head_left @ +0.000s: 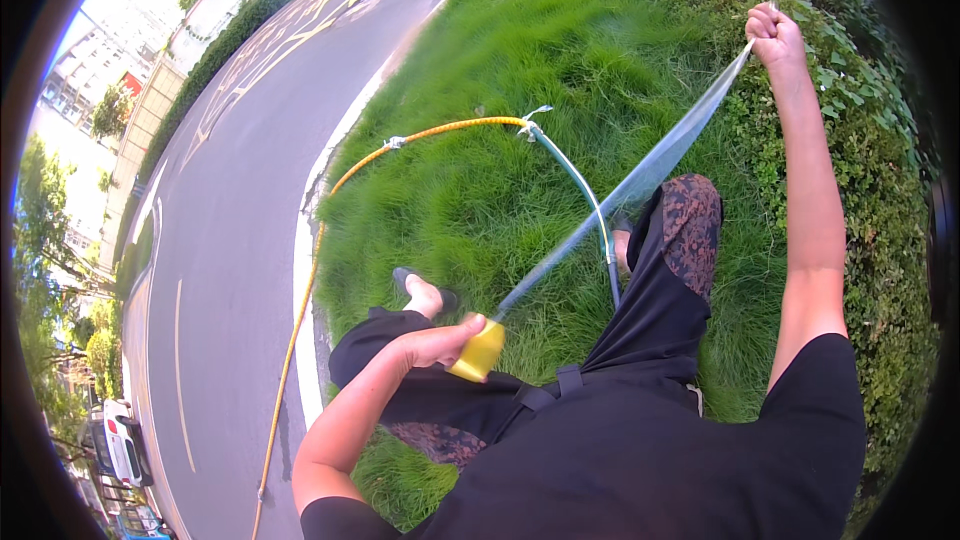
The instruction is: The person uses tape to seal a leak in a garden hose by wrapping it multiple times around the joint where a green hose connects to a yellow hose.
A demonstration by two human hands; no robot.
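Observation:
My left hand (440,345) is closed on a small yellow object (477,350), slightly blurred, low over my lap. From it a strip of clear plastic (650,165) stretches diagonally up to my right hand (775,35), whose fingers are closed on its far end at the upper right. Beneath the strip a hose lies arched over the grass, with a yellow length (440,128) and a pale teal length (572,165) joined by a white tie (529,127). Another white tie (395,142) sits on the yellow length. A darker hose end (613,280) runs down beside my leg.
My bent legs (670,240) rest on long grass (560,40). A leafy hedge (880,200) borders the right side. A pale kerb (305,340) separates the grass from a paved road (220,270) on the left, where the yellow hose continues. A white car (122,440) stands beyond.

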